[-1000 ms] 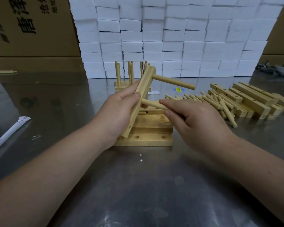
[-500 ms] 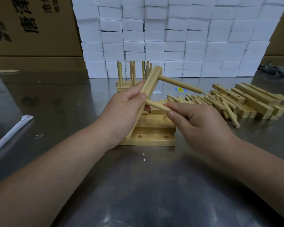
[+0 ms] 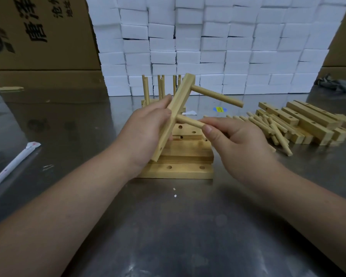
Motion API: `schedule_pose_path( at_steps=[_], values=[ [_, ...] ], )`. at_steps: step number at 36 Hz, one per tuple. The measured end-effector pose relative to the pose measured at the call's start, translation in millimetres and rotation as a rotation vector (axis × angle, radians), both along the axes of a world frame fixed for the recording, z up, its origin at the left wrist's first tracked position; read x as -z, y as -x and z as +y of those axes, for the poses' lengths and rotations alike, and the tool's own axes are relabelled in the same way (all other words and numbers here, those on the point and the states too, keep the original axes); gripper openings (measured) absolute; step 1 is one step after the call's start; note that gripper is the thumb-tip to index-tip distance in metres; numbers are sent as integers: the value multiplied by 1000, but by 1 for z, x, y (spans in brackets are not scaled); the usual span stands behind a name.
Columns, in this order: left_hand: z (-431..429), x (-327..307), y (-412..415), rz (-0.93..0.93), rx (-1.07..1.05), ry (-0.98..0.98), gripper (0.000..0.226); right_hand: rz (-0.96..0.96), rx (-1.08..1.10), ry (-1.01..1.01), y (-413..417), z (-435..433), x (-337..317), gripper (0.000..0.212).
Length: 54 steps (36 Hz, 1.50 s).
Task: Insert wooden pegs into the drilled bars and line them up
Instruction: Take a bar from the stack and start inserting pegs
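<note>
My left hand (image 3: 146,132) grips a drilled wooden bar (image 3: 177,109), tilted with its top end away from me. One peg (image 3: 218,96) sticks out of the bar's upper hole toward the right. My right hand (image 3: 236,142) pinches a second peg (image 3: 189,121) whose end sits in the bar's middle hole. The bar's lowest hole (image 3: 160,148) is bare. Below the hands lie flat drilled bars (image 3: 178,170) in a stack. Behind them stand finished bars with upright pegs (image 3: 146,90).
Loose pegs (image 3: 272,126) and a pile of drilled bars (image 3: 308,120) lie on the metal table to the right. A white wrapped stick (image 3: 14,162) lies at the left. White foam blocks (image 3: 208,47) and cardboard boxes (image 3: 38,33) wall the back.
The bar and both hands stay nearly in place. The second peg's end has stayed at the middle hole while my right hand's grip on it has shifted slightly.
</note>
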State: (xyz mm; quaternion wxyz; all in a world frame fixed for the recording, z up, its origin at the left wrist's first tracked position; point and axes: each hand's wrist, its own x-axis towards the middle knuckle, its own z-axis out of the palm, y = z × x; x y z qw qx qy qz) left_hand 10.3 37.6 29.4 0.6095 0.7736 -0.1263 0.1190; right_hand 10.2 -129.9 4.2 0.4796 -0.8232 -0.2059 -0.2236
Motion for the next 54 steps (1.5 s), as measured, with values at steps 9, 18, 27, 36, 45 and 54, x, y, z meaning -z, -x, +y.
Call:
schedule_pose_path(
  at_steps=[9, 18, 27, 36, 45, 54],
  values=[
    [-2, 9, -2, -56, -105, -135, 36, -113, 17, -24, -2, -8, -2, 16],
    [3, 5, -11, 45, -268, 123, 38, 16, 439, 327, -35, -46, -1, 32],
    [3, 9, -11, 70, -255, 77, 29, 222, 185, 946, -42, -36, 15, 42],
    [2, 13, -14, 67, -255, 45, 31, -32, 344, 796, -41, -33, 10, 37],
    [2, 14, -15, 62, -248, 18, 30, 61, 312, 883, -42, -34, 15, 36],
    [1, 15, -14, 59, -243, 27, 29, 187, 181, 952, -43, -31, 19, 43]
  ],
)
